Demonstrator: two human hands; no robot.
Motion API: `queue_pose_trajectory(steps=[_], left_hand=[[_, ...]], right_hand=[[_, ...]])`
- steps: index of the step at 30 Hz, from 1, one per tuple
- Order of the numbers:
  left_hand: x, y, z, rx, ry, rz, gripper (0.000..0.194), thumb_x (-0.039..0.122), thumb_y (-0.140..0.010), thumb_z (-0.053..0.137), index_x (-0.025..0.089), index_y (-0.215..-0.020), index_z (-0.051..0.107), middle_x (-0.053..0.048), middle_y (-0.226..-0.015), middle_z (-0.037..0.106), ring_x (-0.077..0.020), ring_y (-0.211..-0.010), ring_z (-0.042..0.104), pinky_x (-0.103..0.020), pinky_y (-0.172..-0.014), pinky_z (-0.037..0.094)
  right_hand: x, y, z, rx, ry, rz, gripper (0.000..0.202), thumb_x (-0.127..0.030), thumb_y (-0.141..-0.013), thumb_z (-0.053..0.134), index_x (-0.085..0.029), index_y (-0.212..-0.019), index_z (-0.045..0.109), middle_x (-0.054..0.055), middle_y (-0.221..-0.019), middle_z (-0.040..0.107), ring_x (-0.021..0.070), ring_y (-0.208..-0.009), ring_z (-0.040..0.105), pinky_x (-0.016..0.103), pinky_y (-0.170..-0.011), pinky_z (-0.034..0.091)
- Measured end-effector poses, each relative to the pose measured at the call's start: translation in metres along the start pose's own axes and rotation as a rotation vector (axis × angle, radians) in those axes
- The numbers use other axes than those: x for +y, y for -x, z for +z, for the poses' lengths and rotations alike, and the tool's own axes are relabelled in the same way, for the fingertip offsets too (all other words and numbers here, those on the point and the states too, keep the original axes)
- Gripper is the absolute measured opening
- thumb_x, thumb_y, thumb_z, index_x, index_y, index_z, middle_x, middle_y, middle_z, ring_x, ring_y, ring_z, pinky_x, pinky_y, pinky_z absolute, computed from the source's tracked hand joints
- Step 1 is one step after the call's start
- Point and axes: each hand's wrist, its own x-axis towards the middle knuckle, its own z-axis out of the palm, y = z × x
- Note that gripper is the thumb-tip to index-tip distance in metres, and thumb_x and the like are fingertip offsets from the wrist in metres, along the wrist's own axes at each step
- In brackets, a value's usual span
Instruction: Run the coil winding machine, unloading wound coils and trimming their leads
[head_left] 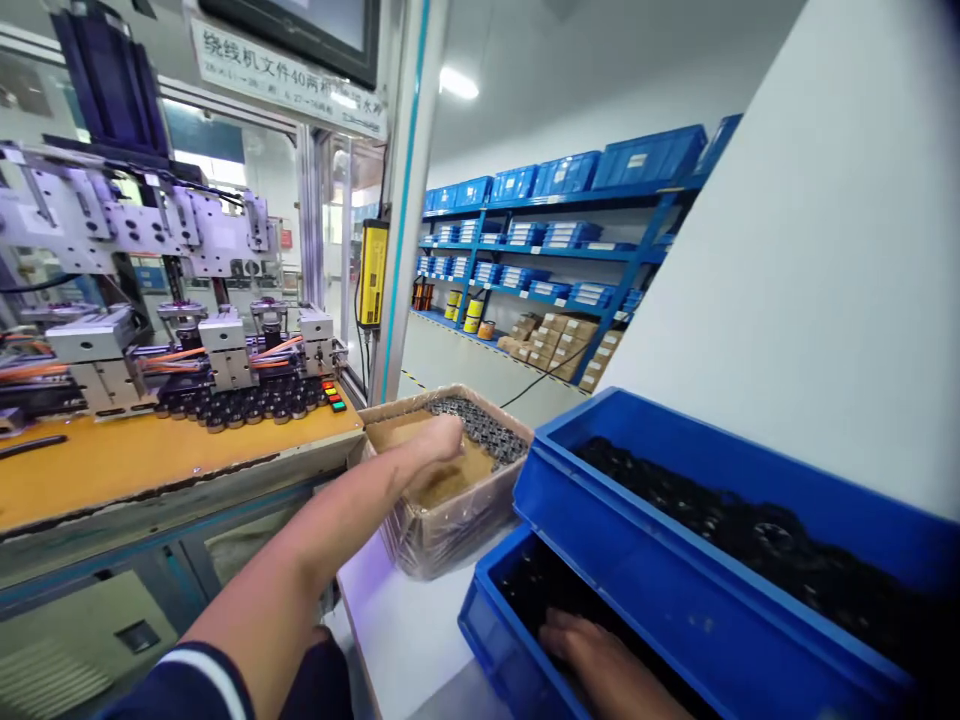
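My left hand [442, 438] is over a plastic-lined cardboard box [450, 505], its fingers curled closed. What it holds, if anything, is hidden. Inside that box, rows of small dark ring-shaped parts [487, 430] lie along the far side on a brown cardboard sheet [454, 478]. Deep in the lower blue bin [499, 635] is my right hand [577, 640], with its fingers bent down and pressed together; shadow hides whatever is in them. Above it, the upper blue bin [637, 520] overlaps the lower one and holds many black round parts [705, 500].
To the left, a winding machine [187, 230] stands over an orange worktop [150, 450] with several black round cores [247, 400] and coloured buttons [333, 395]. A metal post [401, 200] rises behind the box. Blue shelves [540, 245] with bins line the back wall.
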Motion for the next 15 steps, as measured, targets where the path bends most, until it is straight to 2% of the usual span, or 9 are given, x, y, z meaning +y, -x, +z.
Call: queue_pose_trajectory(steps=[2,4,6,8,10,12,15], left_hand=[[0.003,0.031,-0.007,0.039,0.083,0.074,0.034,0.03,-0.089,0.062,0.015,-0.119,0.058,-0.009,-0.116,0.063,-0.0198,-0.098,0.063,-0.04,-0.086,0.054],[0.0,0.078,-0.013,0.082,0.192,0.132,0.044,0.025,-0.085,0.067,0.015,-0.125,0.053,-0.008,-0.113,0.064,-0.015,-0.089,0.062,-0.033,-0.082,0.053],[-0.004,0.135,-0.015,0.134,0.372,0.183,0.052,0.024,-0.083,0.068,0.016,-0.131,0.049,-0.008,-0.11,0.065,-0.011,-0.079,0.059,-0.026,-0.074,0.051],[-0.009,0.193,-0.015,0.221,0.651,0.247,0.044,0.026,-0.079,0.072,0.014,-0.121,0.061,-0.008,-0.103,0.064,-0.0098,-0.073,0.056,-0.024,-0.069,0.049],[-0.011,0.24,-0.013,0.287,0.878,0.264,0.033,0.026,-0.076,0.075,0.014,-0.106,0.07,-0.01,-0.103,0.063,-0.0088,-0.07,0.053,-0.023,-0.067,0.047],[-0.011,0.272,-0.009,0.304,1.006,0.212,0.028,0.024,-0.074,0.077,0.015,-0.1,0.074,-0.01,-0.106,0.064,-0.0074,-0.068,0.052,-0.022,-0.066,0.047],[-0.01,0.299,-0.003,0.291,1.188,0.092,0.033,0.022,-0.07,0.081,0.015,-0.102,0.074,-0.009,-0.097,0.069,-0.0068,-0.067,0.054,-0.02,-0.064,0.048]], right_hand=[[-0.004,-0.005,0.001,0.039,-0.003,-0.022,0.027,-0.008,-0.08,0.048,-0.02,-0.067,0.068,0.003,-0.071,0.071,0.0167,-0.065,0.069,0.022,-0.061,0.054],[-0.004,-0.008,0.003,0.068,-0.018,-0.036,0.028,-0.011,-0.084,0.049,-0.02,-0.064,0.065,0.001,-0.066,0.067,0.0157,-0.062,0.067,0.022,-0.06,0.053],[-0.002,-0.01,0.004,0.094,-0.036,-0.062,0.025,-0.015,-0.088,0.049,-0.02,-0.071,0.067,0.001,-0.07,0.067,0.0152,-0.065,0.067,0.022,-0.06,0.053],[-0.002,-0.014,0.001,0.159,-0.053,-0.099,0.019,-0.019,-0.091,0.05,-0.019,-0.084,0.068,0.003,-0.078,0.068,0.0158,-0.072,0.068,0.024,-0.065,0.054],[-0.011,-0.021,-0.005,0.262,-0.071,-0.129,0.014,-0.022,-0.092,0.053,-0.017,-0.094,0.066,0.005,-0.087,0.068,0.0171,-0.078,0.068,0.028,-0.074,0.054],[-0.035,-0.031,-0.015,0.375,-0.089,-0.172,0.011,-0.022,-0.09,0.059,-0.017,-0.098,0.064,0.006,-0.092,0.067,0.0169,-0.081,0.066,0.029,-0.077,0.053],[-0.095,-0.043,-0.03,0.461,-0.168,-0.297,0.014,-0.013,-0.087,0.063,-0.019,-0.099,0.063,0.004,-0.091,0.066,0.0139,-0.079,0.064,0.025,-0.072,0.052]])
